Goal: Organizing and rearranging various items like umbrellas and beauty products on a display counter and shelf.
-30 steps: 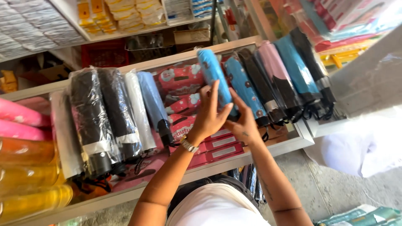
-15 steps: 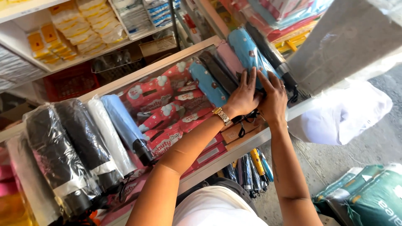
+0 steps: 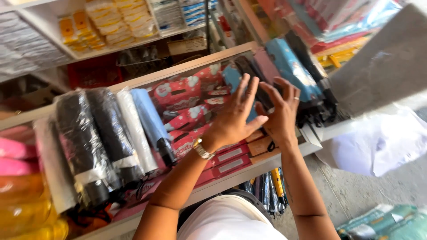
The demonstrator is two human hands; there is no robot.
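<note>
Blue folded umbrella [image 3: 235, 76] w/ white print lies in the wooden display tray [image 3: 187, 66] on the counter, among dark and pink ones, mostly hidden behind the hands. Left hand [image 3: 233, 118], wristwatch on, is spread wide, fingers fanned over the blue umbrella; looks to rest on it, no closed grip. Right hand [image 3: 281, 113], ring on one finger, also open, fingers splayed over a black umbrella [image 3: 255, 78] just beside. Can't tell if either palm presses down.

To do it well, my read: keep palms flat, nudge the umbrella lengthwise into line w/ its neighbours, not sideways; plastic sleeves look slippery, so steady the next one w/ the other hand.

Around: light-blue patterned umbrella [image 3: 291, 66] and more dark ones to the right, packed tight, little spare gap. Red patterned pouches [image 3: 182, 91] near the left hand. Further left, black wrapped umbrellas [image 3: 91, 138], a white one [image 3: 133, 129], a pale blue one [image 3: 151, 120]. Red boxes [image 3: 229, 155] at the tray's front edge. White bag [image 3: 378, 142] on the floor, well apart.
</note>
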